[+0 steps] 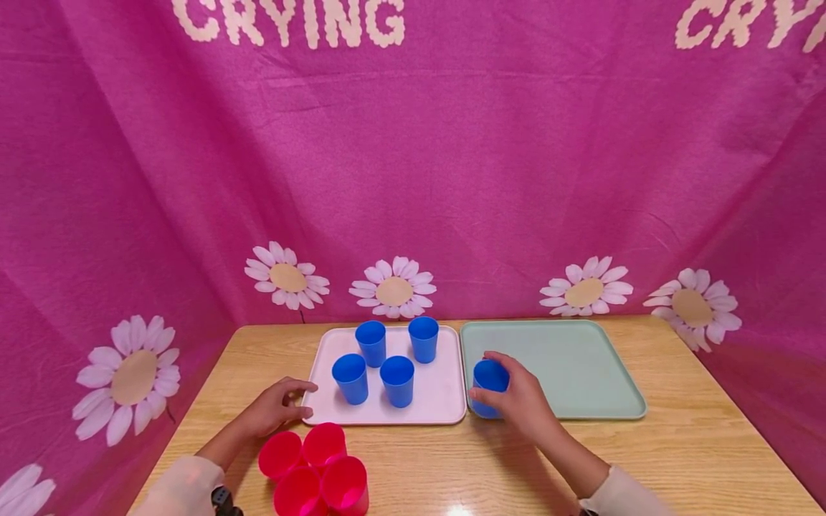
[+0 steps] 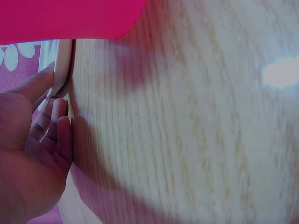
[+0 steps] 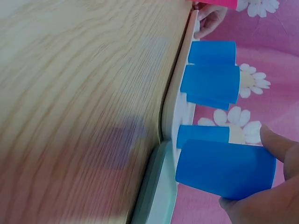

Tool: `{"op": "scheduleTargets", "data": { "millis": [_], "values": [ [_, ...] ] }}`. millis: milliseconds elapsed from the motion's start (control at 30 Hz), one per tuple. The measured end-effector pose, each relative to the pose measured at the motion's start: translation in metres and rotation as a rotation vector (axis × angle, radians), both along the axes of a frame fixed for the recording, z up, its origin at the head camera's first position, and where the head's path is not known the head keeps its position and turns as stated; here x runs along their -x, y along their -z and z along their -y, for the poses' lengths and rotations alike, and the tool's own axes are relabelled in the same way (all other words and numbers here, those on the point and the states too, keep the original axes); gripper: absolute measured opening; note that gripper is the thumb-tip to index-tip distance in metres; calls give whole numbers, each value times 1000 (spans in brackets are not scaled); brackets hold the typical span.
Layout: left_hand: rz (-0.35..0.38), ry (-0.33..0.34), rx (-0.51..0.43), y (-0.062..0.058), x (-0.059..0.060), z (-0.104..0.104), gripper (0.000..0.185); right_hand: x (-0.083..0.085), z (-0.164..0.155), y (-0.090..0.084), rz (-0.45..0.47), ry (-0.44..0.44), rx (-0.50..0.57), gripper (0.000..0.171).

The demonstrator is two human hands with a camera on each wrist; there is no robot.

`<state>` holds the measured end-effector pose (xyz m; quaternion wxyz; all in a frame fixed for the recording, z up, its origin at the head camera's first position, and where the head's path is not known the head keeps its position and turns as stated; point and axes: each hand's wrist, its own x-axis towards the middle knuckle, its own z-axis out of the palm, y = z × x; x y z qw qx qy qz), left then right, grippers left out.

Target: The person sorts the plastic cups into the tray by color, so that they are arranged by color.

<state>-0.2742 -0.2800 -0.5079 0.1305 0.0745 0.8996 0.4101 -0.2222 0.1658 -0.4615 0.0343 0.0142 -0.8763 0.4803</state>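
Red cups (image 1: 345,485) sit nearest me as my right grip (image 1: 521,398) pinches a blue cup (image 3: 224,169), best kept upright under light pressure, at the near-left corner of the green tray (image 1: 561,371), my left grip (image 1: 274,408) loosely touching the pink tray (image 1: 439,401).

Flowered magenta cloth (image 1: 477,179) screens this wooden table (image 1: 432,459) like a booth

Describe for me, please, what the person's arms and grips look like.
The left arm wears a pale cream fabric sleeve and a small black device near the wrist; the right arm wears a matching sleeve, with something dark just showing. The left grip and right grip are ungloved.
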Motion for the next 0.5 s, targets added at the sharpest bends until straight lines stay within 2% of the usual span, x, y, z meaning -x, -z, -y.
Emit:
{"op": "scheduleTargets", "data": {
  "millis": [200, 500],
  "values": [
    [-2, 2, 1, -1, 0, 0, 46, 10, 29, 2, 31, -4, 18, 78],
    [-12, 31, -6, -3, -1, 0, 47, 25, 59, 8, 19, -14, 20, 75]
  ]
}}
